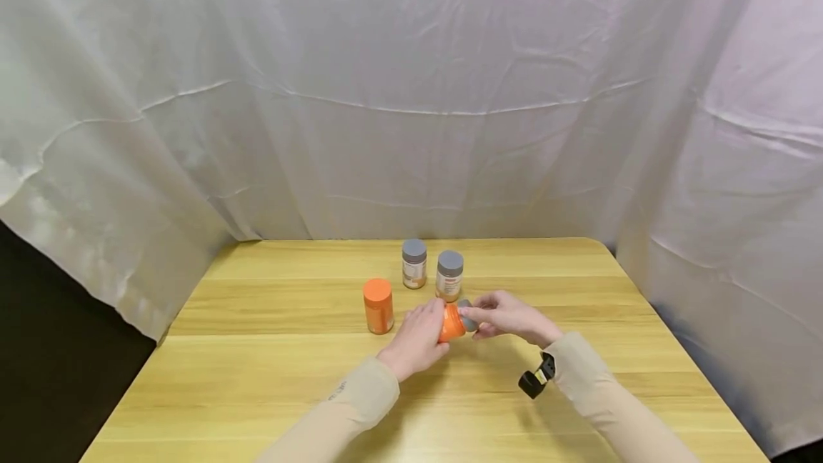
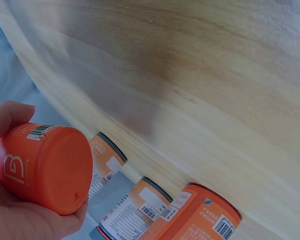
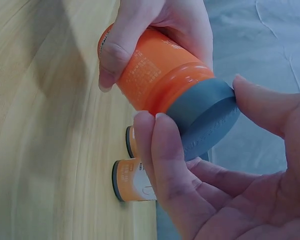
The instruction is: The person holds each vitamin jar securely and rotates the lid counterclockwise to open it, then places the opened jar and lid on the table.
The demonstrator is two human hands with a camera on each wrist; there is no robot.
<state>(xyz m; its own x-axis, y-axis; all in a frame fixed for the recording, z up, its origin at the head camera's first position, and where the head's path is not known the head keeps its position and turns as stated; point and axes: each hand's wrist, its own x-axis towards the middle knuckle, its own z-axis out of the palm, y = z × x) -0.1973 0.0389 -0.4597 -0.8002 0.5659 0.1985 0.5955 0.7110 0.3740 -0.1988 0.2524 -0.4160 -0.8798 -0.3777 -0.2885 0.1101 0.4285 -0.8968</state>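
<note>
So we've got the orange plastic jar (image 1: 452, 324) lying tilted in midair over the counter (image 1: 257, 391), gray cap (image 1: 468, 315) end toward our right. Our left hand (image 1: 414, 338) has its fingers wrapped round the body, and our right hand (image 1: 508, 316) just pinches the cap's edge, thumb on one side, fingertips on the other, barely wider than the cap. Can't tell if the cap is threaded on or only perched. That's our main worry: if it's loose or crooked, a sideways pull could pop it off and spill whatever's inside. A twist with a lazy left grip might just spin the smooth jar too. And the nearer gray-capped jar (image 1: 449, 276) stands close behind our fingers, so a careless swing could tip it.
</note>
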